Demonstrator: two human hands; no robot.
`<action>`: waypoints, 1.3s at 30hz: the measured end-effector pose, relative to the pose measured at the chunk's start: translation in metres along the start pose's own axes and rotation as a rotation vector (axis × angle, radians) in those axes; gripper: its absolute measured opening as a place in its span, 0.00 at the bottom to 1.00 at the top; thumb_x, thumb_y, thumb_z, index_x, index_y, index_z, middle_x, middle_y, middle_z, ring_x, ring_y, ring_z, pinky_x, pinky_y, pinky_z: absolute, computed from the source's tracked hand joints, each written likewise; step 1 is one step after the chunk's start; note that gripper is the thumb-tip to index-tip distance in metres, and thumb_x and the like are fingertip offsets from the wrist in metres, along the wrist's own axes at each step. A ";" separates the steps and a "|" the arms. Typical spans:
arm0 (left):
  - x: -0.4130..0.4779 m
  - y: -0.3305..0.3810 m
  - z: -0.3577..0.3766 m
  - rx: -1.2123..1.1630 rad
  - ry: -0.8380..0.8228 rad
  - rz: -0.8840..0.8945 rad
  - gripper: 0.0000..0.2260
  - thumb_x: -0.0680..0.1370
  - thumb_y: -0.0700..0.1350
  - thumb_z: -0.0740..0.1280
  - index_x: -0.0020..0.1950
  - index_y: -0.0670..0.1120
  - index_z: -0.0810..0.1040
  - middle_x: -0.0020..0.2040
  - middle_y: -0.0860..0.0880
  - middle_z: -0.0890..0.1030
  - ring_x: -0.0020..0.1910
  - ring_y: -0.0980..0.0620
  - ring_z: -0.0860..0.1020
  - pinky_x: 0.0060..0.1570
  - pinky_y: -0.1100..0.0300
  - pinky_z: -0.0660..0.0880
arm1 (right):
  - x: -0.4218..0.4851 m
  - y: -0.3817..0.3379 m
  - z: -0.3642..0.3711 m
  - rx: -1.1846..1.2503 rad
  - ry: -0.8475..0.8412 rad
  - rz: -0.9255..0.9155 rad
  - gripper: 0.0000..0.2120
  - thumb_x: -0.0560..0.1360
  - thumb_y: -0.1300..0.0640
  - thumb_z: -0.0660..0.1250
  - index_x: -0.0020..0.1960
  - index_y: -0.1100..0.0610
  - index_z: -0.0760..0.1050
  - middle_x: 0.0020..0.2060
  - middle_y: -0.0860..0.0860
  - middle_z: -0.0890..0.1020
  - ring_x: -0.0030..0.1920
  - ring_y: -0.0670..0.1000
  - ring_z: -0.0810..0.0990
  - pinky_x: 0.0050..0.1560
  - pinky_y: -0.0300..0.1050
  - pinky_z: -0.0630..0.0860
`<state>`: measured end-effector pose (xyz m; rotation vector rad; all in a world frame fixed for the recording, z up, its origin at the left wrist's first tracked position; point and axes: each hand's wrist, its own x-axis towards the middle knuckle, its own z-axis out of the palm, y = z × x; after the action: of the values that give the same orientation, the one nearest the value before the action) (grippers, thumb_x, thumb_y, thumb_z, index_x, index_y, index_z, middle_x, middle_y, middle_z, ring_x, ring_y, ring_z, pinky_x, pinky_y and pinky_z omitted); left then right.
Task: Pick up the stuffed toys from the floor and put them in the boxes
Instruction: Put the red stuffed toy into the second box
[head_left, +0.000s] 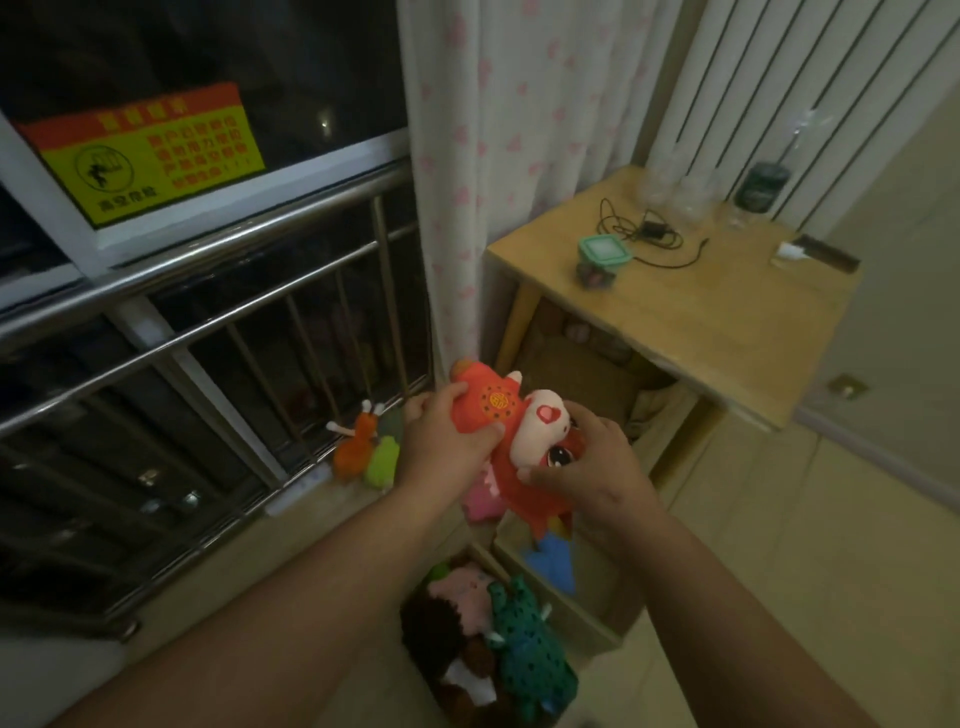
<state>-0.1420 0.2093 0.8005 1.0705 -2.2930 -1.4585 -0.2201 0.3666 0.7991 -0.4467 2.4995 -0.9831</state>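
Note:
Both my hands hold a red stuffed toy with a white snout in mid-air, above the boxes. My left hand grips its body, and my right hand grips its head. Below it is a box holding a blue toy. A nearer box holds a green spotted toy, a pink toy and a dark brown one. A pink toy shows just under the red one. An orange and green snail toy sits on the window ledge.
A wooden side table stands to the right with a green-lidded jar, a black cable and bottles on it. A metal railing runs along the dark window at left. A curtain hangs behind. Tiled floor lies at right.

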 end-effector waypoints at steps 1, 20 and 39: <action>-0.001 0.011 0.017 0.014 0.003 0.013 0.28 0.68 0.51 0.74 0.67 0.57 0.70 0.65 0.48 0.64 0.60 0.47 0.72 0.61 0.59 0.68 | 0.004 0.011 -0.017 -0.015 0.003 -0.010 0.54 0.47 0.31 0.73 0.72 0.41 0.63 0.66 0.51 0.70 0.64 0.56 0.73 0.61 0.57 0.75; 0.037 0.078 0.235 0.202 -0.162 -0.087 0.28 0.67 0.50 0.68 0.68 0.58 0.70 0.69 0.49 0.67 0.65 0.48 0.70 0.63 0.52 0.70 | 0.104 0.183 -0.151 -0.094 -0.097 0.120 0.51 0.49 0.31 0.73 0.70 0.41 0.64 0.63 0.47 0.75 0.59 0.52 0.77 0.55 0.55 0.79; 0.040 0.098 0.183 0.108 -0.210 0.008 0.25 0.68 0.53 0.67 0.66 0.55 0.74 0.59 0.52 0.75 0.57 0.52 0.74 0.60 0.52 0.73 | 0.091 0.116 -0.168 -0.109 -0.029 0.089 0.23 0.74 0.45 0.67 0.68 0.48 0.71 0.63 0.48 0.76 0.61 0.50 0.75 0.51 0.41 0.69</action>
<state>-0.3131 0.3336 0.7883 0.9757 -2.5428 -1.5253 -0.3967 0.5033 0.8057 -0.3758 2.5325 -0.8037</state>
